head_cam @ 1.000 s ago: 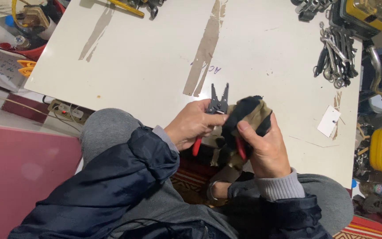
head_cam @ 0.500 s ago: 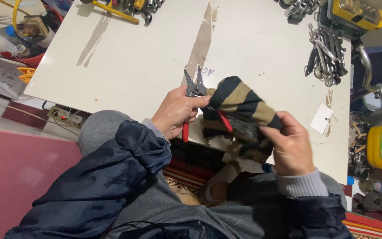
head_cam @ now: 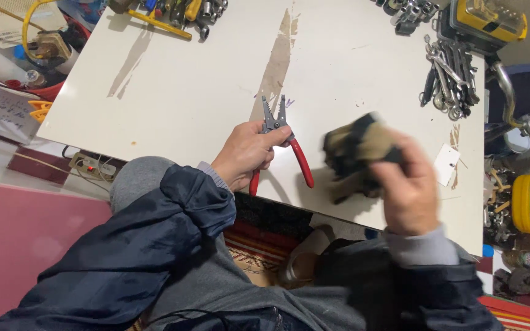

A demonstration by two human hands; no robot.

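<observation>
A white board (head_cam: 185, 92) serves as the tabletop, marked by a brown streak (head_cam: 277, 58) running from twelve o'clock toward the centre and a fainter smear (head_cam: 129, 64) at ten o'clock. At two o'clock a heap of wrenches (head_cam: 452, 86) lies just beside a yellow case (head_cam: 489, 21), while screwdrivers and sockets (head_cam: 173, 12) crowd the edge at eleven o'clock. A small white tag (head_cam: 447, 164) rests near the edge at four o'clock, and the nose of the red-handled pliers (head_cam: 275, 116) rests on the surface near the centre.
</observation>
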